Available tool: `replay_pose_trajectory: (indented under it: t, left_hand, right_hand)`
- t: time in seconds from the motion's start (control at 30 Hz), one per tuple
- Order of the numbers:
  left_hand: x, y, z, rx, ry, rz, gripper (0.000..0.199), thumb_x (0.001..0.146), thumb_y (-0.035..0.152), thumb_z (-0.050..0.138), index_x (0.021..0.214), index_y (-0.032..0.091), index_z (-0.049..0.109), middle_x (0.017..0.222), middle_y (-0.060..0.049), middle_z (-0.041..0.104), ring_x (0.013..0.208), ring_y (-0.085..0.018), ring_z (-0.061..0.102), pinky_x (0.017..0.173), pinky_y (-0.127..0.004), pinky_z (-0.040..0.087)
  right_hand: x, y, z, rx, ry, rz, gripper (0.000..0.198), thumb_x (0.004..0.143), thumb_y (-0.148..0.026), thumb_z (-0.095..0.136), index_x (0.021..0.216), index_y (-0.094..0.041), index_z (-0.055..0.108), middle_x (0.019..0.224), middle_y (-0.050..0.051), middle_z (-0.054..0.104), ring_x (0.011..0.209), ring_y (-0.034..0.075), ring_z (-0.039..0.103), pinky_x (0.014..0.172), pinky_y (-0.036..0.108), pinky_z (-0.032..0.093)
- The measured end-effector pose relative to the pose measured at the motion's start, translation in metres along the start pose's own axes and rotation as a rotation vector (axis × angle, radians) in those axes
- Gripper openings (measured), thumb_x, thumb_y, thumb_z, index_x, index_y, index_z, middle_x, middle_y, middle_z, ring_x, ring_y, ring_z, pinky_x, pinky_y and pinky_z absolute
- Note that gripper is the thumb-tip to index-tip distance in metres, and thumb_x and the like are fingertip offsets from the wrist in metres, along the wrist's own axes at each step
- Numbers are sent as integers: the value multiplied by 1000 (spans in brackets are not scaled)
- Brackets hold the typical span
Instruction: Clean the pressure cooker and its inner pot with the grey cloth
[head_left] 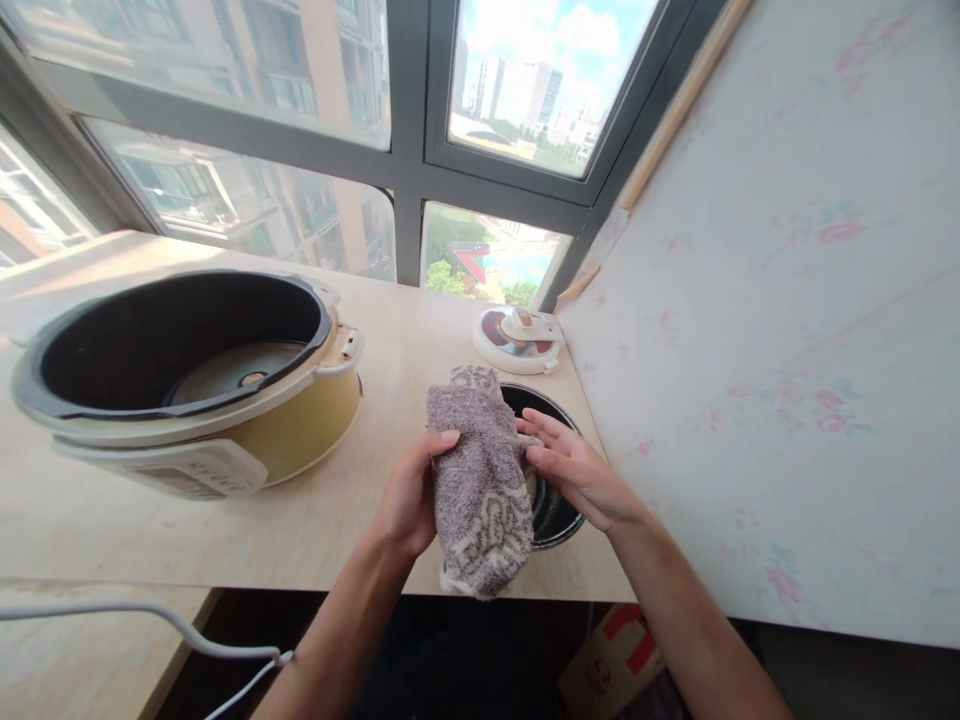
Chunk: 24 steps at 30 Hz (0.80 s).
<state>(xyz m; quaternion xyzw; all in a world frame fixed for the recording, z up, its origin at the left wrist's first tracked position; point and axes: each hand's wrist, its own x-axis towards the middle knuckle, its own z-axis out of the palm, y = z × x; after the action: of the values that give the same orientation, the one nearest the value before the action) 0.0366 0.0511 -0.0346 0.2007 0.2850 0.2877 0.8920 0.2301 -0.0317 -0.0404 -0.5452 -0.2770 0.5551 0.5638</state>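
Nearest, one grey patterned cloth (480,480), gripped in our left hand (412,490), partly overlapping our view of one black pot (561,515). Our right hand (581,475): opened, fingers parted, at the cloth's edge. Left, one open-topped cooker (315,430). Behind the pot, one white lid (510,352). Farthest, windows (409,180).

Left hand (411,495), right hand (583,480), forearms (679,600) bare
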Motion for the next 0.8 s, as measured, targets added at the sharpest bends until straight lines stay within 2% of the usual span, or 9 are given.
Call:
replay_pose_trajectory:
  t: [0.13, 0.23, 0.33, 0.43, 0.5, 0.57, 0.7, 0.8]
  left_hand:
    - [-2, 0, 0, -48, -120, -23, 49, 69, 37, 72, 109, 9, 68, 92, -14, 77, 102, -39, 71, 92, -48, 57]
    - [-3, 1, -1, -24, -97, 75, 55, 65, 32, 76, 115, 11, 65, 97, -13, 77, 101, -37, 71, 93, -48, 57]
    - [-4, 3, -4, 10, -65, 139, 64, 60, 26, 79, 120, 10, 63, 100, -13, 77, 98, -37, 72, 92, -48, 58]
    - [-5, 4, -8, 35, -74, 130, 66, 62, 26, 79, 123, 10, 61, 101, -14, 76, 96, -37, 73, 90, -48, 59]
    - [-6, 5, -10, 48, -98, 105, 68, 63, 26, 79, 126, 10, 59, 100, -14, 77, 94, -36, 73, 88, -48, 59]
    - [-7, 5, -12, 47, -114, 56, 69, 64, 26, 80, 128, 11, 58, 98, -13, 77, 94, -36, 74, 87, -48, 60]
    - [-9, 3, -19, 1, -146, -68, 61, 69, 30, 79, 124, 10, 61, 99, -15, 77, 98, -37, 73, 90, -48, 59]
    - [-10, -2, -27, -40, -218, -116, 56, 71, 35, 77, 119, 10, 64, 97, -16, 77, 103, -38, 72, 94, -50, 57]
  right_hand:
    - [3, 7, 10, 94, -301, 72, 58, 71, -60, 82, 115, -24, 70, 122, 8, 70, 123, 29, 60, 103, 43, 47]
    - [1, 7, 12, 136, -390, 94, 64, 70, -71, 76, 112, -24, 71, 116, 8, 72, 116, 28, 64, 99, 41, 49]
    - [1, 2, 11, 114, -319, 72, 51, 72, -57, 83, 110, -24, 72, 107, 5, 74, 101, 23, 69, 90, 34, 53]
    - [1, -7, 10, 47, -219, 71, 37, 71, -37, 87, 102, -21, 74, 97, 4, 75, 88, 20, 70, 82, 31, 54]
    - [-1, -14, 9, 24, -176, 60, 34, 71, -36, 87, 99, -20, 75, 94, 5, 76, 84, 21, 70, 80, 33, 55]
    - [-5, -24, 10, 16, -105, -10, 33, 70, -38, 86, 96, -21, 75, 91, 4, 76, 82, 22, 70, 79, 37, 56]
    - [-19, -46, 14, -7, 57, -247, 36, 66, -42, 88, 95, -27, 73, 93, 4, 76, 96, 30, 70, 85, 48, 57]
    - [-28, -57, 19, -35, 121, -357, 38, 64, -43, 89, 94, -29, 71, 96, 5, 75, 106, 34, 67, 86, 52, 57]
